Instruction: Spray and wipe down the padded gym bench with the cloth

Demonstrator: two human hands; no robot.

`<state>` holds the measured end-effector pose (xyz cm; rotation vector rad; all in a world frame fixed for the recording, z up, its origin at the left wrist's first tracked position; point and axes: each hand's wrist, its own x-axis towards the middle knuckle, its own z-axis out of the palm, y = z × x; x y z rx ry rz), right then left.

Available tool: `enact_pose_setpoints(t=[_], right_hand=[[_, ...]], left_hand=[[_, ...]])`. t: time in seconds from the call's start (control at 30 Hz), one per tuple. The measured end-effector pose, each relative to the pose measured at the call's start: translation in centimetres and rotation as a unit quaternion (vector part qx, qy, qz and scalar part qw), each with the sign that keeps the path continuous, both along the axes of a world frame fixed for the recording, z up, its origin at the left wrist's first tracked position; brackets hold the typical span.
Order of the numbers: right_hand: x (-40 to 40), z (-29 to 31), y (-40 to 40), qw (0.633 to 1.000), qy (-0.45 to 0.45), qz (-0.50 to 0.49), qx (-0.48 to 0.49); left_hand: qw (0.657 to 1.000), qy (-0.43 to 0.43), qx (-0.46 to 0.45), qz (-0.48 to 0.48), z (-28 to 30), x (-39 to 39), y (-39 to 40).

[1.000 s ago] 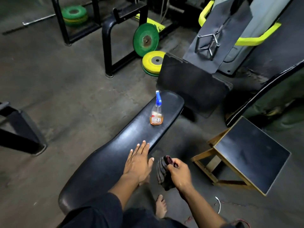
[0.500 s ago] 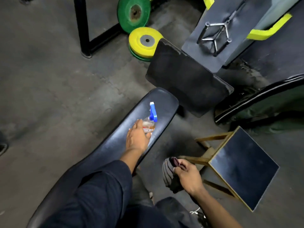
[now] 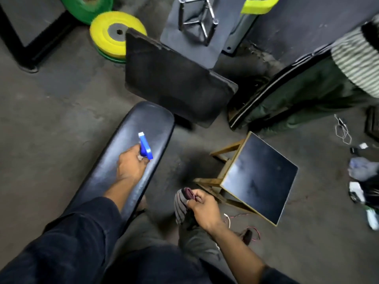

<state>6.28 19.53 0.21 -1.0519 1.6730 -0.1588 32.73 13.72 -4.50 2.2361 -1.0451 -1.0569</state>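
Spray step: I am holding the spray bottle over the padded bench.

I am gripping the spray bottle (image 3: 145, 146) with my left hand (image 3: 130, 167), closed around its body, blue nozzle pointing toward the far end of the bench (image 3: 123, 158). The pad's long axis is running away from me, up and to the right. My right hand (image 3: 202, 209) is clutching the striped cloth (image 3: 181, 203) just off the bench's right edge, ready to follow.

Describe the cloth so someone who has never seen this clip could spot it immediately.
Start at the long black padded bench running up the middle. Just off its right edge, over the floor, the right hand grips a bunched cloth. Its dark-and-pale stripes are unlike anything else around it.
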Motion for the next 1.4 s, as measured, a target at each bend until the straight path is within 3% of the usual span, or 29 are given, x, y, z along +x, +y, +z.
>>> enact_pose_setpoints(t=[0.23,0.4,0.7,0.83,1.1,1.23,1.4], right_hand=[[-9.5,-0.8,-3.4,0.994,0.011,-0.107,0.0],[-18.2,-1.5,-5.1,0.972,0.167,-0.163,0.0],[-29.5,-2.2,-7.2,0.951,0.251,-0.18,0.005],[-30.9,-2.9,-7.7,0.959,0.226,-0.17,-0.012],[-30.7,-5.2,-7.9,0.988,0.101,-0.083,0.083],[-30.7,-5.4,-7.7,0.989,0.117,0.011,0.087],[-30.7,-6.1,-7.0,0.985,0.138,0.055,0.089]], left_hand=[[0.994,0.025,-0.043,-0.098,2.6,-9.6,-2.1],[0.97,0.068,-0.071,-0.222,4.4,-20.1,-4.5],[0.922,0.104,-0.079,-0.364,6.2,-35.2,-7.7],[0.909,0.095,-0.084,-0.397,5.6,-38.3,-8.3],[0.911,0.044,-0.07,-0.405,5.8,-40.2,-9.3],[0.906,0.028,-0.046,-0.419,6.1,-39.9,-9.5],[0.901,0.003,-0.027,-0.434,6.2,-39.3,-8.6]])
